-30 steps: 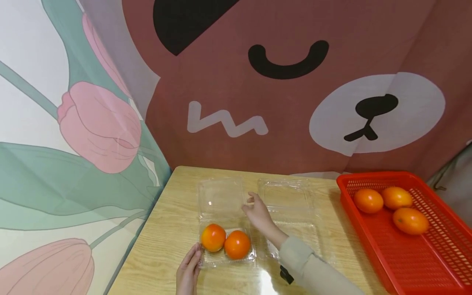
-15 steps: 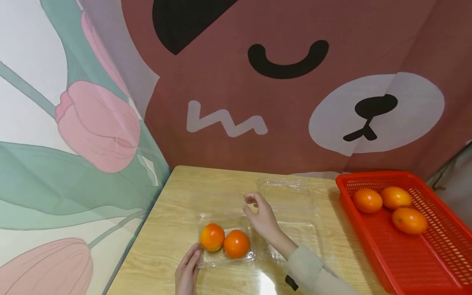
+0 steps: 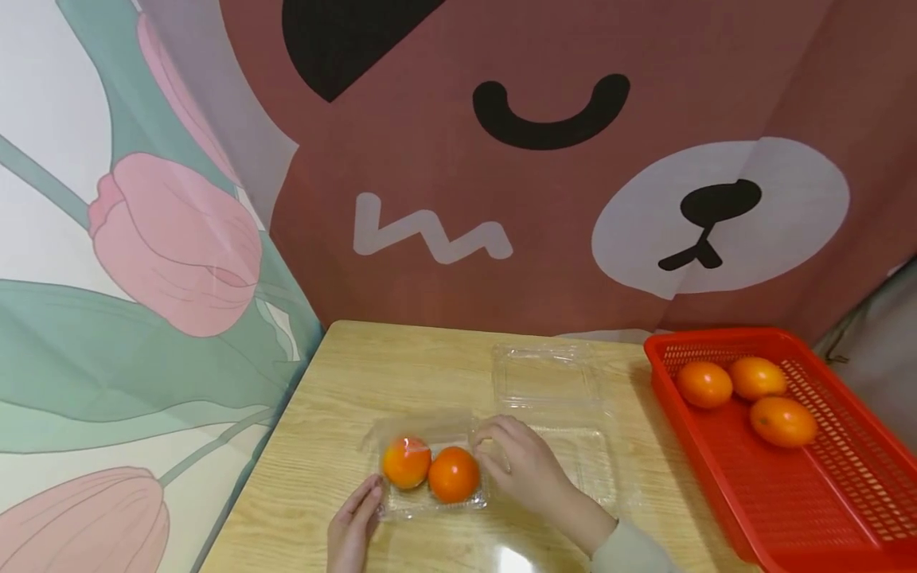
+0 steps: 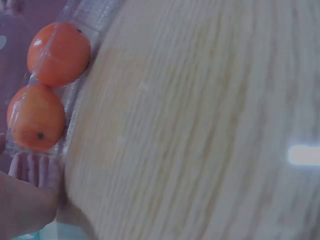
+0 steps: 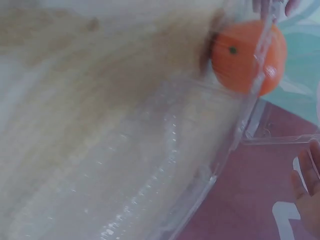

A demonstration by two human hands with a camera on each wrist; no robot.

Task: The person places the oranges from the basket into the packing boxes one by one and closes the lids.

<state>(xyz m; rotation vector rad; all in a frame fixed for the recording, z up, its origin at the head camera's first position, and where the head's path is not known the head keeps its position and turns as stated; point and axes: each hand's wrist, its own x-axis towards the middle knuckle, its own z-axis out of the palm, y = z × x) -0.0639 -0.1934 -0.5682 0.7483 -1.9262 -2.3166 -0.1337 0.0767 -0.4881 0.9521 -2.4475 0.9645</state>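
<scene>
A clear plastic clamshell box (image 3: 401, 509) holds two orange round fruits that look like persimmons, the left fruit (image 3: 406, 462) and the right fruit (image 3: 454, 475). My left hand (image 3: 353, 525) holds the box at its left end; the left wrist view shows its fingers (image 4: 32, 170) against that end. With my right hand (image 3: 526, 461) I grip the right edge of the raised lid (image 3: 430, 426), which slants over the back of the fruits. In the right wrist view, that hand (image 5: 310, 195) is at the lid's edge, partly out of frame.
A second clear clamshell box (image 3: 548, 378) lies open just right, partly behind my right forearm. A red basket (image 3: 705, 485) with three orange fruits (image 3: 783, 422) stands on the table's right. Behind the table (image 3: 286, 485) hangs printed cloth (image 3: 430, 159).
The box's lid has swung up from lying flat at the back and now tilts over the fruits. My right hand came nearer with its edge; my left hand stays on the box.
</scene>
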